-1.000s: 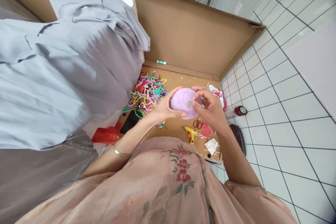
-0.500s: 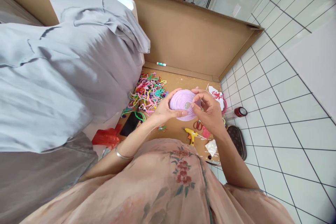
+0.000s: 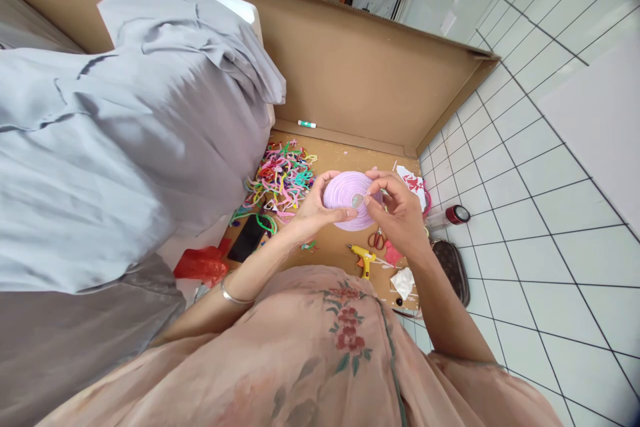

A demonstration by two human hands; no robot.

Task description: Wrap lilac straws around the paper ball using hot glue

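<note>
A lilac paper lantern [image 3: 343,190], round and ribbed in rings, is held up over the table between both hands. A small pale grey opening shows near its middle. My left hand [image 3: 320,207] wraps its left side, the thumb lying across the front and the fingers behind it. On the other side, my right hand [image 3: 397,207] has thumb and forefinger pinched at the lantern near that opening; whether something tiny is between them I cannot make out. Beneath the hands are a yellow glue gun [image 3: 364,259] and red-handled scissors [image 3: 377,239].
A tangle of coloured fuzzy stems [image 3: 285,173] and a black phone [image 3: 246,238] are at left. A cardboard wall [image 3: 360,73] closes off the back, with a glue stick [image 3: 307,124] at its foot. Grey cloth [image 3: 150,113] hangs at left; a bottle [image 3: 453,215] and brown bag [image 3: 453,270] stand at right.
The view has shifted very slightly. Both hands keep the same grip on the lantern, with no other visible change.
</note>
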